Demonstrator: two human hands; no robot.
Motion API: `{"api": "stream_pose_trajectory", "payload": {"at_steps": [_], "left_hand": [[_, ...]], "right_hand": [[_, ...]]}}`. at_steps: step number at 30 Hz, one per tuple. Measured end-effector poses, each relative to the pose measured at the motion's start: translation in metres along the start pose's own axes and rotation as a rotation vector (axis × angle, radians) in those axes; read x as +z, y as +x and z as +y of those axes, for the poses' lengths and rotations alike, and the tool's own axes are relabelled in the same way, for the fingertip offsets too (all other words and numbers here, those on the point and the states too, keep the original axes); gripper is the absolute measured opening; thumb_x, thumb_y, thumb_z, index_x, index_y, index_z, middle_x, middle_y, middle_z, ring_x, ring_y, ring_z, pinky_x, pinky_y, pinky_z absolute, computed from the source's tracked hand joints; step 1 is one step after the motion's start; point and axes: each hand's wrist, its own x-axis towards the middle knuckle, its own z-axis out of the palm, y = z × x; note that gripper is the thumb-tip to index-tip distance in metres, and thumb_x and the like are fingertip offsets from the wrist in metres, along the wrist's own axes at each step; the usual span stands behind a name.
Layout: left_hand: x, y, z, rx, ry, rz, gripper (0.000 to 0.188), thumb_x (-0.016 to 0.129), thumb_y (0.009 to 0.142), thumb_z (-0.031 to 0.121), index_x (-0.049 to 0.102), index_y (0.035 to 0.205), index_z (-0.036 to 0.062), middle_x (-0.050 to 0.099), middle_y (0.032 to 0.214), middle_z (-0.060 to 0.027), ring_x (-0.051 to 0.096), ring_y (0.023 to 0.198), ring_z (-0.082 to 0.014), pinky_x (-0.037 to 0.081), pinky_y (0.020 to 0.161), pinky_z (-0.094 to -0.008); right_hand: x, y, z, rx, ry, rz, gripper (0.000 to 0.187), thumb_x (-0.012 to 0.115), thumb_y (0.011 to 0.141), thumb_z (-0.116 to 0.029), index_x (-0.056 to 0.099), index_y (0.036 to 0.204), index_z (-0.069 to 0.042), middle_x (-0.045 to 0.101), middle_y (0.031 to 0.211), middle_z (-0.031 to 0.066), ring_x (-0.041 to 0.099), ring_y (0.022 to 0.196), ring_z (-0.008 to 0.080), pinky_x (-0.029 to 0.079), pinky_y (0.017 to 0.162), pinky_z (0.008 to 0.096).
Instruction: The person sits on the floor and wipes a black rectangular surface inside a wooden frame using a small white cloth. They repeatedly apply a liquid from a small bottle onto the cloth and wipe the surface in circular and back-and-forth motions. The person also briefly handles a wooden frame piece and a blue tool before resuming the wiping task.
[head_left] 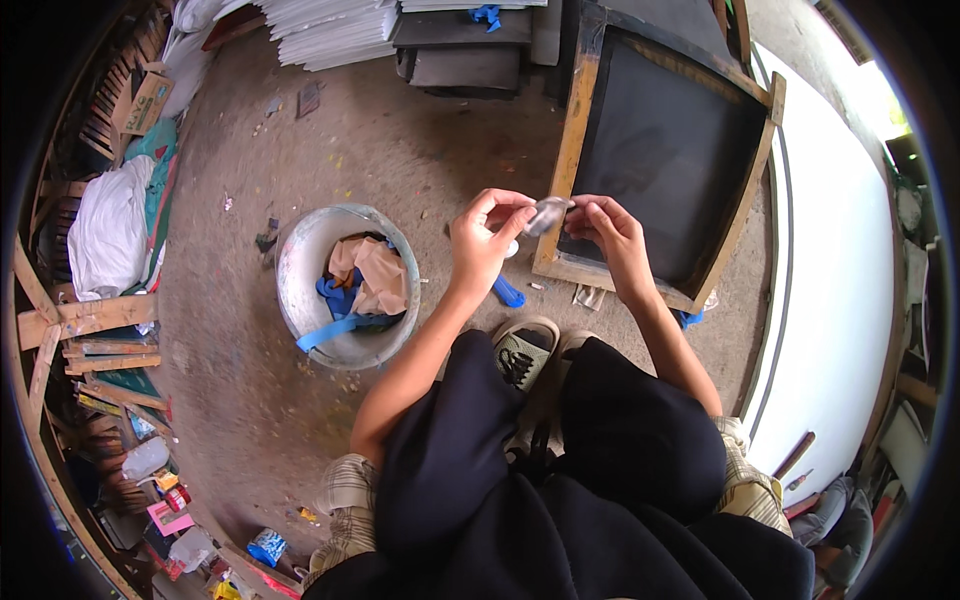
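Observation:
Over my knees, I pinch a small crumpled grey-and-white piece (546,215), blurred, whose exact kind I cannot make out. My left hand (482,240) grips its left end between thumb and fingers. At its right end, a dark tip lies in the closed fingertips of my right hand (615,243). Just behind it leans a wood-framed screen (660,150) with a dark panel, the frame's left corner close to my fingers. Below my left hand a blue strip-like thing (509,292) lies on the floor, with a small white round thing (512,249) partly hidden by the hand.
A whitish bucket (300,290) holding crumpled tan paper and blue strips stands to my left. White sheets (325,30) and black panels (465,60) are stacked ahead. A large white board (835,270) lies to my right. Wooden racks (95,315) and clutter line the left side.

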Motion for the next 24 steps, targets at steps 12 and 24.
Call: {"api": "stream_pose_trajectory", "payload": {"at_steps": [12,24], "left_hand": [[-0.029,-0.024,-0.036,0.679,0.72,-0.095,0.024,0.07,0.067,-0.003,0.061,0.084,0.0115,0.062,0.094,0.0026,0.055,0.091,-0.0211,0.048,0.08,-0.0337],[-0.047,-0.033,-0.156,0.152,0.66,-0.224,0.058,0.074,0.072,0.011,0.049,0.123,0.0093,0.053,0.117,-0.0124,0.045,0.113,-0.033,0.035,0.101,-0.0442]], "right_hand": [[0.021,-0.002,0.048,0.196,0.138,0.064,0.015,0.063,0.091,-0.016,0.065,0.093,-0.001,0.062,0.077,-0.0029,0.051,0.068,0.0037,0.042,0.064,0.0205],[-0.005,0.002,0.102,0.23,-0.097,0.16,0.016,0.059,0.092,-0.013,0.062,0.1,0.001,0.058,0.079,-0.0044,0.046,0.069,0.0037,0.038,0.063,0.0204]]}}
